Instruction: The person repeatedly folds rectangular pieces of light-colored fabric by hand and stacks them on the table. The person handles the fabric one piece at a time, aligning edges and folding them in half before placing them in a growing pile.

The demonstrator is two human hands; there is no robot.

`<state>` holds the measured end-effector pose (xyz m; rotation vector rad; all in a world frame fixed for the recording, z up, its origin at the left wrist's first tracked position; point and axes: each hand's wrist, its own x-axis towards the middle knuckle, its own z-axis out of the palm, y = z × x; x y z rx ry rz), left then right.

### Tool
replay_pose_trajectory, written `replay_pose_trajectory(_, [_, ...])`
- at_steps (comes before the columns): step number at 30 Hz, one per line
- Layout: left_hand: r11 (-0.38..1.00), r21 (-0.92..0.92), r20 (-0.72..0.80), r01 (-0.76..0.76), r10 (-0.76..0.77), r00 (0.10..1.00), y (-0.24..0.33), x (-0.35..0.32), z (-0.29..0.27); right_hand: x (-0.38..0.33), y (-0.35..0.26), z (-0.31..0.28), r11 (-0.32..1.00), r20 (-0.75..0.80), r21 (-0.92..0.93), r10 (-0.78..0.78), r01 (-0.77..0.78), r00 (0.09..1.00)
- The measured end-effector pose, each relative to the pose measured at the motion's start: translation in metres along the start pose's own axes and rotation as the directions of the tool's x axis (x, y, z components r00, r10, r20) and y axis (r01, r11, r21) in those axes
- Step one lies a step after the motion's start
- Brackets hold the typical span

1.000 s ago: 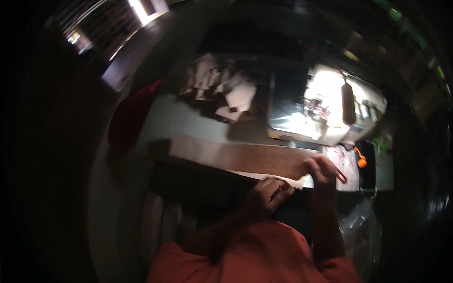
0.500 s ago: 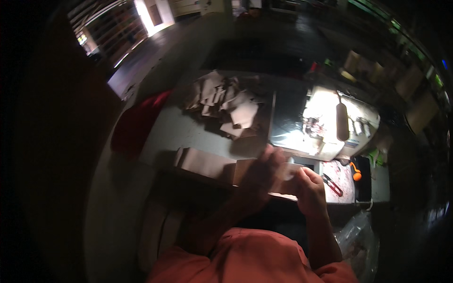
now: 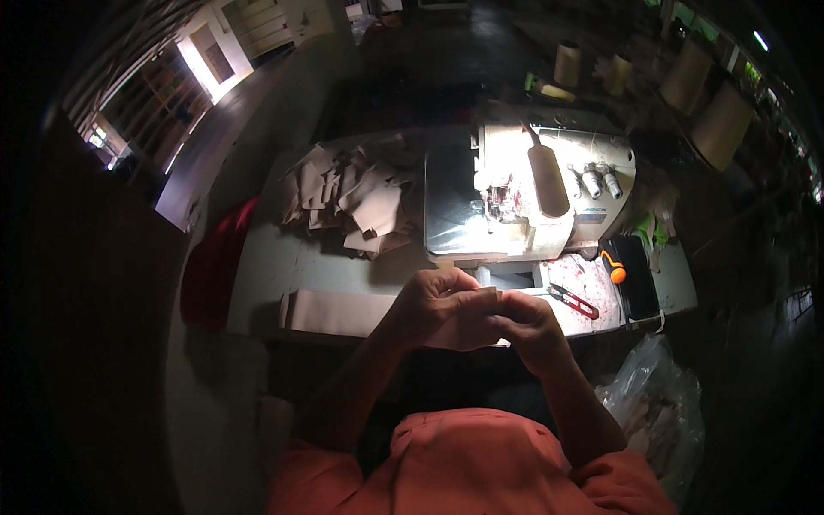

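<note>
Both of my hands come together over the table's front edge, holding a small beige fabric piece (image 3: 468, 333) between them. My left hand (image 3: 432, 302) pinches its upper edge with bent fingers. On the other side, my right hand (image 3: 534, 330) grips it between thumb and fingers. A long beige fabric strip (image 3: 339, 311) lies flat along the front of the table, left of my hands. Just beyond my fingers stands a lit white sewing machine (image 3: 506, 240). Red-handled thread snips (image 3: 573, 302) lie right of my right hand.
A heap of beige fabric pieces (image 3: 352, 193) sits on the table (image 3: 257, 266) at the far left. An orange object (image 3: 618, 275) rests by a black case (image 3: 637, 279). Thread cones (image 3: 566, 64) stand behind the machine. A clear plastic bag (image 3: 661, 403) hangs at the right.
My left hand, blurred and raised before, now pinches the fabric beside my right hand. The view has shifted, so the table and machine appear farther left.
</note>
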<state>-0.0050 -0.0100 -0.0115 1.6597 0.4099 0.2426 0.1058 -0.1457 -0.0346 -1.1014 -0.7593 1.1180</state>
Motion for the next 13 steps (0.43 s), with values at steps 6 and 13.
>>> replay_pose_trajectory(6, [0.997, 0.071, -0.133, 0.030, -0.020, 0.991, 0.001, 0.011, -0.002, 0.001, 0.003, -0.001, 0.995, -0.037, 0.079, 0.070, -0.067, 0.997])
replay_pose_trajectory(13, [0.894, 0.438, -0.233, -0.094, 0.214, 0.949, 0.000, 0.054, -0.003, 0.036, 0.012, -0.020, 0.992, -0.129, 0.123, 0.038, -0.022, 0.991])
